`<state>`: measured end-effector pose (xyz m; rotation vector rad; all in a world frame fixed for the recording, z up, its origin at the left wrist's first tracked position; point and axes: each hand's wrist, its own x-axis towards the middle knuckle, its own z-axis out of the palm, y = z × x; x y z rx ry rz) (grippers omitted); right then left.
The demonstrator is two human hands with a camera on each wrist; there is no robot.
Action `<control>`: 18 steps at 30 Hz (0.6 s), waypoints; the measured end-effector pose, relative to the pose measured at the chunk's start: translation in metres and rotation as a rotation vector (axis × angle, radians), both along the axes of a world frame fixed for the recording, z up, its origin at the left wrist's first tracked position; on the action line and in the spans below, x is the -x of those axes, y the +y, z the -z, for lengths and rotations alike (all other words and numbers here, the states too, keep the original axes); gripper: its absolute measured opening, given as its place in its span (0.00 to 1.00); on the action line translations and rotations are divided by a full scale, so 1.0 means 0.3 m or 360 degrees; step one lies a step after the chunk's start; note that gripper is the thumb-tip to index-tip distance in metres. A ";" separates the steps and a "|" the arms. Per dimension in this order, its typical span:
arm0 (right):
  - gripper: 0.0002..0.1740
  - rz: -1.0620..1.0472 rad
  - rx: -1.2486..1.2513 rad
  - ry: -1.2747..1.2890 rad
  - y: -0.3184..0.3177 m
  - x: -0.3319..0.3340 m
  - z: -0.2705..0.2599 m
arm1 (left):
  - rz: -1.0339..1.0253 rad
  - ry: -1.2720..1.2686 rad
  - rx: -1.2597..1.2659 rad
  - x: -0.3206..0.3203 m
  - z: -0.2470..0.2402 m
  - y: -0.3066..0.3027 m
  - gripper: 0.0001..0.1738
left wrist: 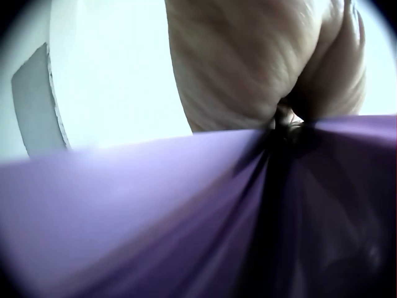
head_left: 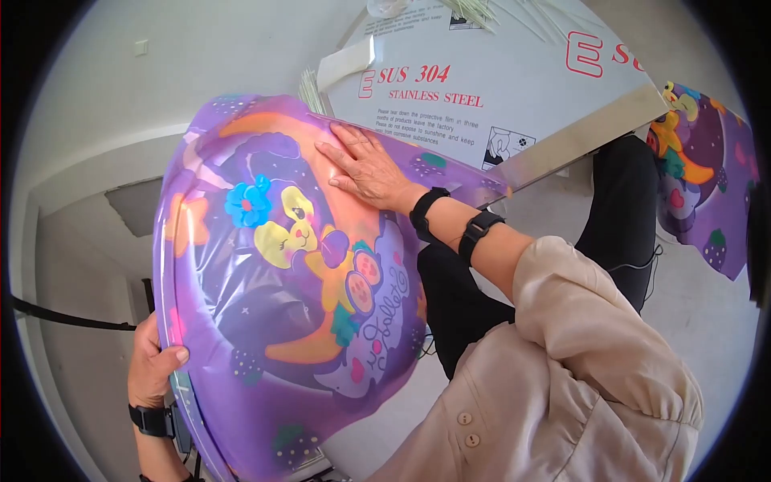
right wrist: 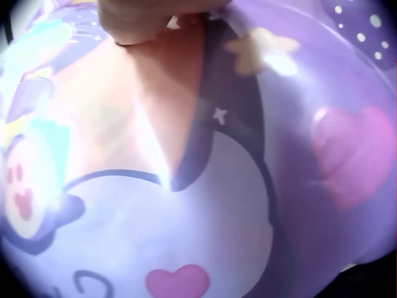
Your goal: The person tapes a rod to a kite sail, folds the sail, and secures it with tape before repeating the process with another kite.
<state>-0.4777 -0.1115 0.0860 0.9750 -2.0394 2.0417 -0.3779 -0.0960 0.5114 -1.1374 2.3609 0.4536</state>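
A large glossy purple printed sheet (head_left: 241, 297), with a yellow animal figure and an orange crescent, bulges in front of the person. At its left edge the left hand (head_left: 152, 361) grips the rim, thumb on the near face. The left wrist view shows that hand (left wrist: 248, 56) close up against the purple sheet (left wrist: 124, 198). Near the upper right edge of the sheet, the right hand (head_left: 365, 170) lies palm down with its fingers spread. In the right wrist view, part of the right hand (right wrist: 149, 18) touches the printed surface (right wrist: 236, 180).
Behind stands a table covered in film marked stainless steel (head_left: 426, 120), with thin pale strips (head_left: 474, 12) on top. Another purple printed piece (head_left: 711, 177) is at the far right. The person's dark-trousered leg (head_left: 614, 209) and a black strap (head_left: 72, 316) are also in view.
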 end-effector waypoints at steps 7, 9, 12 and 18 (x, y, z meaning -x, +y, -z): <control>0.36 -0.0037 0.0005 0.0019 -0.042 -0.004 -0.107 | -0.0155 0.0612 0.0116 -0.260 -0.030 0.087 0.39; 0.38 -0.0224 -0.0087 -0.0212 -0.066 0.022 -0.065 | -0.0138 0.0736 0.0072 -0.235 0.015 0.069 0.40; 0.39 -0.0875 -0.0023 -0.0590 -0.062 -0.001 -0.055 | -0.0114 0.0776 0.0069 -0.210 0.040 0.096 0.41; 0.41 -0.1579 0.0429 -0.0612 -0.197 -0.226 0.167 | 0.0016 0.1251 -0.0257 -0.262 0.231 -0.016 0.34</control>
